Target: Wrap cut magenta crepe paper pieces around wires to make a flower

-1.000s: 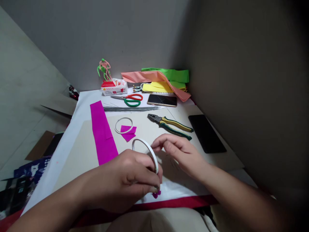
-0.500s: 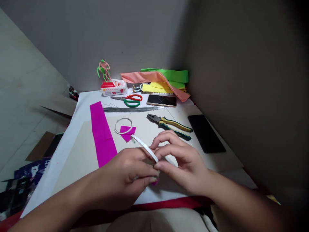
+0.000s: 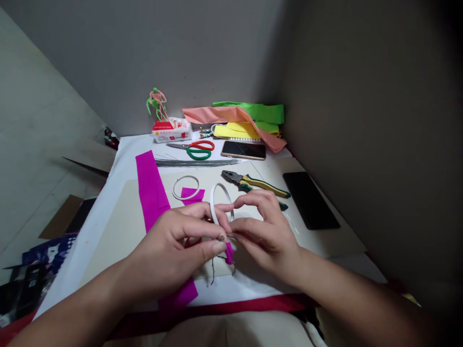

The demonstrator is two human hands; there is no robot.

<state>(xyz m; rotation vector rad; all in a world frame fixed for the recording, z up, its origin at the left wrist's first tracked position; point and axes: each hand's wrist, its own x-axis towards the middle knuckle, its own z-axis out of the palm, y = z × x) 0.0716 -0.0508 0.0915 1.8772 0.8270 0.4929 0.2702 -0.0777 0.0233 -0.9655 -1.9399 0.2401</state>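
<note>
Both my hands meet at the middle of the board. My left hand (image 3: 173, 246) and my right hand (image 3: 265, 236) pinch the lower part of a white covered-wire ring (image 3: 218, 198), which stands upright above my fingers. A small magenta paper piece (image 3: 229, 253) hangs just below my fingertips, with thin dark wire (image 3: 213, 271) dangling beside it. A magenta paper strip (image 3: 150, 190) lies just past my left hand. Another magenta piece (image 3: 180, 295) sticks out below that hand. A second white ring (image 3: 185, 187) rests beside a magenta paper square (image 3: 191, 194).
Under these lies a pale board (image 3: 119, 241) on a white cloth. Green-handled pliers (image 3: 255, 187) lie past my right hand. Farther back are red-and-green scissors (image 3: 190, 149), a grey wire bundle (image 3: 195, 163), a phone (image 3: 243, 150), and crepe paper rolls (image 3: 235, 118). Walls close both sides.
The white ring has turned from tilted to upright, and both hands now hold it. The magenta piece and dark wire show below my fingers, and a magenta piece has appeared under my left hand.
</note>
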